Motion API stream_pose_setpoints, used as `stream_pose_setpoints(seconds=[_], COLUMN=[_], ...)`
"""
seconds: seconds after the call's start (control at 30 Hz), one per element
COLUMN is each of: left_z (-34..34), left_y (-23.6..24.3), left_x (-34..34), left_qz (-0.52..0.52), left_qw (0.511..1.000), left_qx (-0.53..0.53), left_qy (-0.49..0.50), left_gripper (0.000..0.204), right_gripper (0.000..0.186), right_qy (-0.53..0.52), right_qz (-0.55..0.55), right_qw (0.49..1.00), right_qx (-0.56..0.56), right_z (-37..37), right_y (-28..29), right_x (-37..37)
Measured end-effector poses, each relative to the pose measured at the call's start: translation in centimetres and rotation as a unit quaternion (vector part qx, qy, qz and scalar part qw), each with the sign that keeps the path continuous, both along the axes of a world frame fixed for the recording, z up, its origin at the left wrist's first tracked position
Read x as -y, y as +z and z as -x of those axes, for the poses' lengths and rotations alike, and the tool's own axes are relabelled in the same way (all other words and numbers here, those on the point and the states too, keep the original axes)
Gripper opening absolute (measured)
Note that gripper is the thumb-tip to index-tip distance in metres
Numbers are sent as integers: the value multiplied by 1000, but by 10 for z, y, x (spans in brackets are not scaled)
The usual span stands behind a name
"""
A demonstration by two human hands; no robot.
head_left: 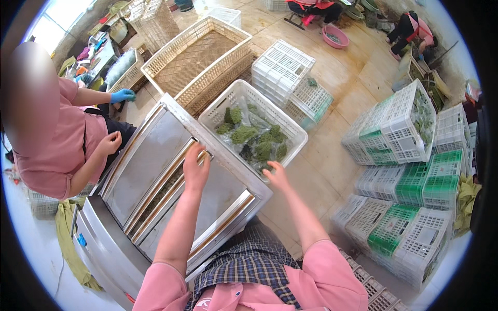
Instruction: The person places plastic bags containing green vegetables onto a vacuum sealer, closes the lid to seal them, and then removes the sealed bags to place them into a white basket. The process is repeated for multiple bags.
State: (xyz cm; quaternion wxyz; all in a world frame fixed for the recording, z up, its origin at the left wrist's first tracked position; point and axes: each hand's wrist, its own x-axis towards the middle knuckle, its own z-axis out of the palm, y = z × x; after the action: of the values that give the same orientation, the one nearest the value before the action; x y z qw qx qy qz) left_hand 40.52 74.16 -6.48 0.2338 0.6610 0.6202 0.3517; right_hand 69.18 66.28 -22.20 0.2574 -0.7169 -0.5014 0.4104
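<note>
My left hand (195, 168) is over the stainless steel machine (161, 129), next to the ends of two long metal bars (171, 179) that cross its flat top. Its fingers are apart, and I see nothing in them. At the near edge of a white plastic crate (254, 90), my right hand (277, 175) reaches out with spread fingers, apparently empty. Inside that crate lie dark green, bumpy leafy bunches in clear plastic bags (254, 136). Whether my right fingertips touch a bag or the rim, I cannot tell.
A co-worker in pink (49, 140) stands left of the machine, one hand in a blue glove (123, 96). Beyond is a large cream crate (194, 57). White crates (282, 67) stand past mine; white and green stacks (394, 207) line the right. More people work beside a pink basin (335, 37).
</note>
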Motion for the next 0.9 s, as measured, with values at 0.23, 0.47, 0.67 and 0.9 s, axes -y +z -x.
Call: stream_pose_setpoints(seconds=[0.23, 0.47, 0.67, 0.9], left_z=[103, 162, 183, 208], left_y=[-41, -44, -41, -14], left_x=[160, 258, 297, 368], left_qz=[58, 50, 30, -5], left_qw=[985, 953, 940, 924], left_qx=[-67, -78, -19, 38], left_qy=[145, 288, 339, 381], left_gripper=[21, 19, 19, 19], right_gripper=[28, 23, 34, 63], right_qy=[-75, 194, 339, 445], right_qz=[-96, -300, -248, -183], right_qw=[992, 934, 907, 839], right_qx=[-38, 4, 20, 256], right_z=[44, 159, 253, 279], right_y=[47, 133, 117, 121], right_x=[14, 9, 62, 109])
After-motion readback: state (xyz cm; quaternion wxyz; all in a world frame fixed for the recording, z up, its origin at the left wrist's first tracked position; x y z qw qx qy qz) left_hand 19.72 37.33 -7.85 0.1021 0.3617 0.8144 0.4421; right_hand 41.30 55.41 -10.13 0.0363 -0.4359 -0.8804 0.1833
